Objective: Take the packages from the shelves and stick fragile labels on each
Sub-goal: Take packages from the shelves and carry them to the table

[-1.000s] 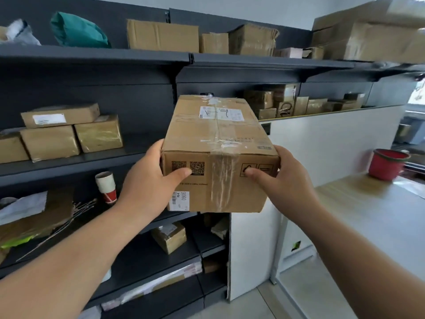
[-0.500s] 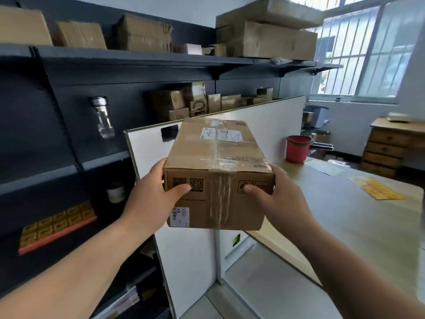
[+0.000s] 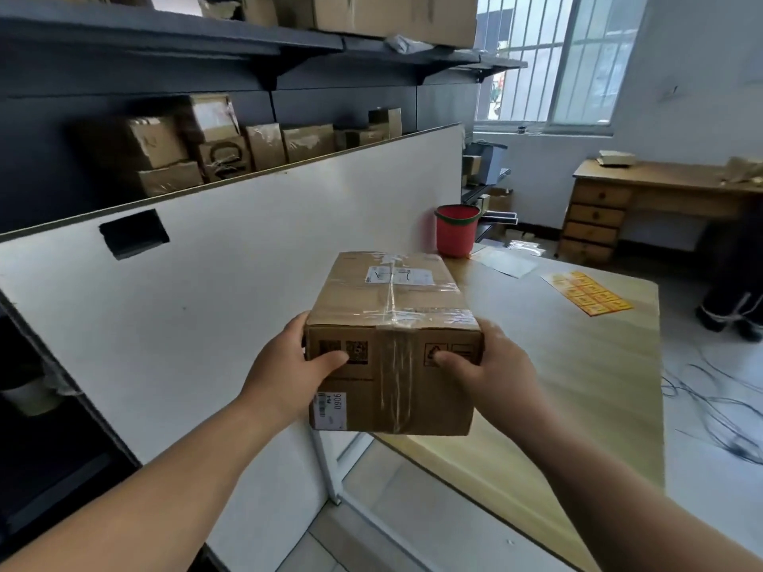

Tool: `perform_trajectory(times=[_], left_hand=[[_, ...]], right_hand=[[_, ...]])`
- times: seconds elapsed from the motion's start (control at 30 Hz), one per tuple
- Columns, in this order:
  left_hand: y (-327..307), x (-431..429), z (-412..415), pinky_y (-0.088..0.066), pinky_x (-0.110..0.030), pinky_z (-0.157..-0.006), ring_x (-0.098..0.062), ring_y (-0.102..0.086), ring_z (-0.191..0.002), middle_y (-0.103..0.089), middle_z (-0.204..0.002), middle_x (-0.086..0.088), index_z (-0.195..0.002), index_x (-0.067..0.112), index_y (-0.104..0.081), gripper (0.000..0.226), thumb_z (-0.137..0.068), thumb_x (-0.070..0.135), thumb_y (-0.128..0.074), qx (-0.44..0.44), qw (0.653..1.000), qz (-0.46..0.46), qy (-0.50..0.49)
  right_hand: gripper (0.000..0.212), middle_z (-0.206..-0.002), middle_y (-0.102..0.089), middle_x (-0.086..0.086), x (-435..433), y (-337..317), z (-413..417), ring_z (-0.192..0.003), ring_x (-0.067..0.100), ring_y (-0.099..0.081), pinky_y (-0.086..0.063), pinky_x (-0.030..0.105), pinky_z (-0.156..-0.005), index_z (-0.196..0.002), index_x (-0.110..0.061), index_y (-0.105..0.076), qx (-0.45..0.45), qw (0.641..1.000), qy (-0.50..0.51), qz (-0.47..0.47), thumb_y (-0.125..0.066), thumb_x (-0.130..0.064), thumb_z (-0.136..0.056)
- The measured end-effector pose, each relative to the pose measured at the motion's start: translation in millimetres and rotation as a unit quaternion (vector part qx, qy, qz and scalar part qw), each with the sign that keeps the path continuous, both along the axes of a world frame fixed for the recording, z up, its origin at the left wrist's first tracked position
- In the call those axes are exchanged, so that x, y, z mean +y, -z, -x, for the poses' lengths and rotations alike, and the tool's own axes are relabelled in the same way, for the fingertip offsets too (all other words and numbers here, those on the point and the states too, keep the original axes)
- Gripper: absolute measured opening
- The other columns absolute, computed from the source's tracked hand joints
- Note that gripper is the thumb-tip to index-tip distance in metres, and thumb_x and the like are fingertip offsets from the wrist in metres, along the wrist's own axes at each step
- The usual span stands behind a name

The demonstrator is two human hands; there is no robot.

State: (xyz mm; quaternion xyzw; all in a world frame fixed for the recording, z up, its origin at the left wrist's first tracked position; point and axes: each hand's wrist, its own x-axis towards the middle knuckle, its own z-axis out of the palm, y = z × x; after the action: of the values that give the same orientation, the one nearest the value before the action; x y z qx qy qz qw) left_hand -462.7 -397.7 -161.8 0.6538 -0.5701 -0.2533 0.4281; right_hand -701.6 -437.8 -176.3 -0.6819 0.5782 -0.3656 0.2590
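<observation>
I hold a brown cardboard package [image 3: 392,324], taped along its middle, with a white address label on top and a barcode sticker on its near face. My left hand [image 3: 285,373] grips its left side and my right hand [image 3: 491,373] grips its right side, thumbs on the near face. The package hangs over the near left corner of the wooden table [image 3: 578,373]. A sheet of orange-yellow fragile labels [image 3: 588,293] lies on the table at the far right. More packages [image 3: 231,146] sit on the dark shelves [image 3: 173,35] behind a white partition.
A white partition panel [image 3: 247,262] stands between the shelves and the table. A red bucket [image 3: 456,231] and clear plastic sheets [image 3: 510,258] sit at the table's far end. A wooden drawer desk [image 3: 619,208] stands by the window. Cables [image 3: 722,410] lie on the floor at right.
I have turned right from the shelves with the package in both hands. The table, label sheet and window side now fill the view, and the package is lower, over the table's corner.
</observation>
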Motion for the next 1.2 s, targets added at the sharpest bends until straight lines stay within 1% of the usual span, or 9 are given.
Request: perform_trajectory(times=[0.2,0.37,0.53,0.6,0.73,0.83,0.93,1.1,1.2], left_hand=[[32,-89,-26,-0.053,-0.036,-0.084,-0.011,-0.061,-0.098,-0.065,-0.105,0.011,-0.12,0.031,-0.053,0.04,-0.084,0.024,-0.069,0.01,0.998,-0.042,0.054],[45,-164,-53,-0.046,-0.021,-0.069,-0.008,-0.058,-0.094,-0.064,-0.104,0.011,-0.12,0.031,-0.051,0.038,-0.085,0.027,-0.068,-0.001,0.994,-0.062,0.094],[59,-235,-69,-0.048,-0.025,-0.072,-0.008,-0.059,-0.094,-0.064,-0.104,0.012,-0.123,0.03,-0.051,0.044,-0.083,0.027,-0.07,-0.012,0.988,-0.093,0.123],[68,-261,-70,-0.05,-0.031,-0.08,-0.012,-0.06,-0.098,-0.065,-0.108,0.012,-0.126,0.029,-0.051,0.049,-0.081,0.027,-0.072,-0.015,0.986,-0.109,0.124],[84,-318,-66,-0.043,-0.024,-0.072,-0.009,-0.059,-0.095,-0.064,-0.101,0.016,-0.121,0.035,-0.051,0.046,-0.081,0.028,-0.073,-0.039,0.982,-0.135,0.128],[103,-369,-60,-0.048,-0.03,-0.078,-0.012,-0.061,-0.096,-0.065,-0.102,0.016,-0.12,0.039,-0.051,0.048,-0.079,0.03,-0.074,-0.07,0.979,-0.154,0.115],[119,-420,-50,-0.049,-0.031,-0.08,-0.012,-0.061,-0.094,-0.066,-0.098,0.017,-0.107,0.043,-0.052,0.043,-0.074,0.03,-0.076,-0.088,0.976,-0.173,0.094],[141,-510,-33,-0.049,-0.033,-0.078,-0.017,-0.06,-0.095,-0.064,-0.101,0.011,-0.106,0.039,-0.053,0.042,-0.072,0.03,-0.075,-0.147,0.972,-0.171,0.07],[153,-560,-22,-0.044,-0.03,-0.076,-0.024,-0.058,-0.1,-0.062,-0.107,0.003,-0.114,0.026,-0.051,0.041,-0.078,0.018,-0.069,-0.138,0.972,-0.183,0.044]], right_hand=[[0.044,-0.104,-0.064,-0.009,-62,29,-24,-0.099,0.017,-0.062,-0.052,0.04,-0.087,-0.121,-0.024,-0.055,-0.003,0.998,0.046,-0.037,-0.071,-0.035,-0.081],[0.041,-0.1,-0.06,-0.013,-117,39,-51,-0.094,0.012,-0.06,-0.046,0.027,-0.075,-0.12,-0.025,-0.056,-0.003,0.995,0.082,-0.061,-0.071,-0.033,-0.083],[0.043,-0.103,-0.064,-0.009,-166,60,-69,-0.094,0.013,-0.06,-0.044,0.028,-0.075,-0.121,-0.023,-0.057,-0.016,0.988,0.128,-0.08,-0.072,-0.033,-0.081],[0.043,-0.103,-0.065,-0.009,-185,69,-72,-0.097,0.014,-0.061,-0.046,0.03,-0.077,-0.12,-0.026,-0.057,-0.011,0.986,0.141,-0.093,-0.071,-0.035,-0.081],[0.041,-0.103,-0.066,-0.012,-236,86,-72,-0.097,0.013,-0.061,-0.05,0.034,-0.081,-0.12,-0.033,-0.054,-0.011,0.981,0.155,-0.116,-0.071,-0.036,-0.082],[0.044,-0.104,-0.066,-0.01,-285,105,-67,-0.099,0.015,-0.062,-0.049,0.033,-0.079,-0.122,-0.03,-0.053,-0.009,0.981,0.151,-0.122,-0.071,-0.035,-0.082],[0.054,-0.112,-0.064,-0.009,-336,121,-60,-0.104,0.015,-0.059,-0.044,0.03,-0.08,-0.132,-0.028,-0.049,-0.013,0.98,0.149,-0.129,-0.071,-0.034,-0.082],[0.054,-0.11,-0.062,-0.008,-420,146,-48,-0.102,0.016,-0.059,-0.044,0.03,-0.08,-0.129,-0.024,-0.049,-0.007,0.976,0.158,-0.148,-0.073,-0.032,-0.081],[0.054,-0.111,-0.065,-0.006,-465,162,-48,-0.103,0.018,-0.062,-0.05,0.038,-0.087,-0.127,-0.022,-0.046,-0.017,0.974,0.15,-0.167,-0.073,-0.031,-0.081]])
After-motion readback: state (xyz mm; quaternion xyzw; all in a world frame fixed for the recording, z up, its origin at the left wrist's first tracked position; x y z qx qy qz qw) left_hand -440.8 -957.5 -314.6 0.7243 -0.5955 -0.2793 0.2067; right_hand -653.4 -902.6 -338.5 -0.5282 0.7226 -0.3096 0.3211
